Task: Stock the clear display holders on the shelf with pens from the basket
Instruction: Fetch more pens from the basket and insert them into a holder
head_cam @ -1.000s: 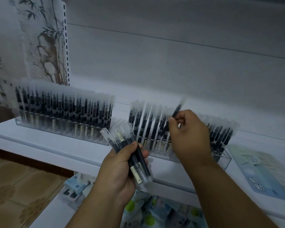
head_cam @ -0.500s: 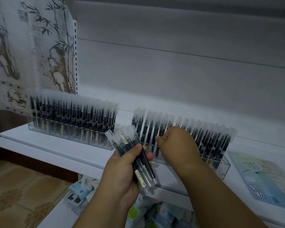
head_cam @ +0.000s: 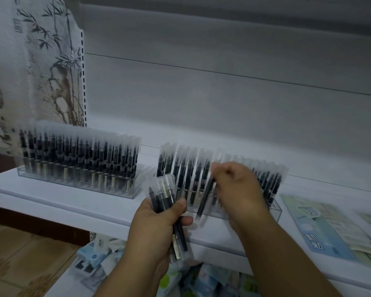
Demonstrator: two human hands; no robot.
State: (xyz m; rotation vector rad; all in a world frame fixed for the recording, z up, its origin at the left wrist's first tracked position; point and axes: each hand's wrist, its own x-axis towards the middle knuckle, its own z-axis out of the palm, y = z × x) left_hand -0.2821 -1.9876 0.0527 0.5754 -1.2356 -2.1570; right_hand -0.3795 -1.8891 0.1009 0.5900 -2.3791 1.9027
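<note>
The pens are dark-barrelled with frosted clear caps. The left hand (head_cam: 159, 228) grips a bundle of pens (head_cam: 169, 213), caps pointing up and away, just in front of the shelf (head_cam: 77, 202). The right hand (head_cam: 236, 189) pinches a single pen (head_cam: 205, 200), tilted, in front of the right holder (head_cam: 274, 207), which stands partly filled. The left holder (head_cam: 77, 181) stands full, well apart on the far left. The shelf is white with a grey back panel; flat packets (head_cam: 321, 228) lie at its right, a bamboo-print sheet (head_cam: 41, 61) hangs far left, and wood-patterned floor shows below.
</note>
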